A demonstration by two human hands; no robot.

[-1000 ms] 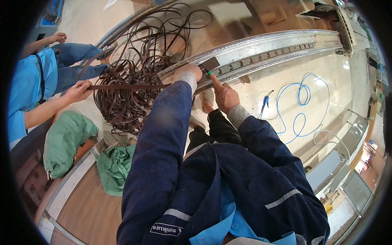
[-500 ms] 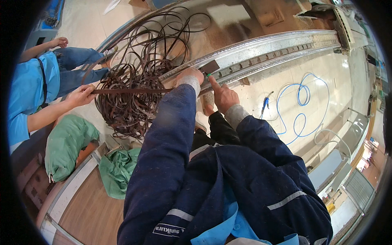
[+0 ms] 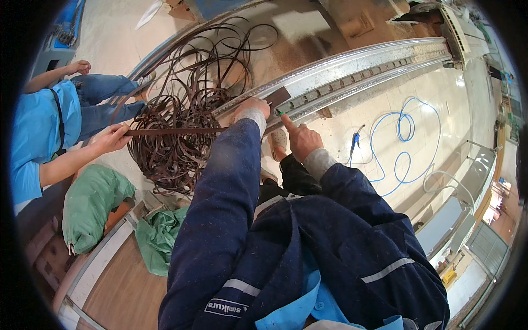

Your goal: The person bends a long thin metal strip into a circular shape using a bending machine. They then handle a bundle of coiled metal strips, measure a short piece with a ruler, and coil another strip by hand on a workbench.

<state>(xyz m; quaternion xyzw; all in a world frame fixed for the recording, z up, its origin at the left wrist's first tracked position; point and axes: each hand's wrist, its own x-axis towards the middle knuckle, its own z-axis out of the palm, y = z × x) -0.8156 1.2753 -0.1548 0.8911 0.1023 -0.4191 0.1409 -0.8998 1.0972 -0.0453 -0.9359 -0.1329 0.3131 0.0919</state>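
Note:
My left hand [image 3: 253, 108] is closed around a flat dark brown strip [image 3: 176, 131] at the near end of a long metal rail [image 3: 352, 66]. Past its fingers juts a brown rectangular piece [image 3: 279, 97]; I cannot tell whether it belongs to the same strip. My right hand [image 3: 305, 142] has its index finger stretched toward a small green spot [image 3: 280, 113] on the rail, other fingers loosely bent, nothing visible in them. At the left a co-worker's hand [image 3: 111, 137] holds the strip's other end, and between us it is taut.
A big tangle of brown strips [image 3: 173, 146] lies on the floor behind the taut strip. A green sack [image 3: 94, 206] and crumpled green cloth [image 3: 157, 236] lie at the left. To the right, a blue air hose [image 3: 399, 157] with a blue nozzle [image 3: 355, 142] is on the floor.
The whole view has shifted slightly. The brown rectangular piece now lies tilted farther along the rail direction, and my right index fingertip shows a little apart from my left hand.

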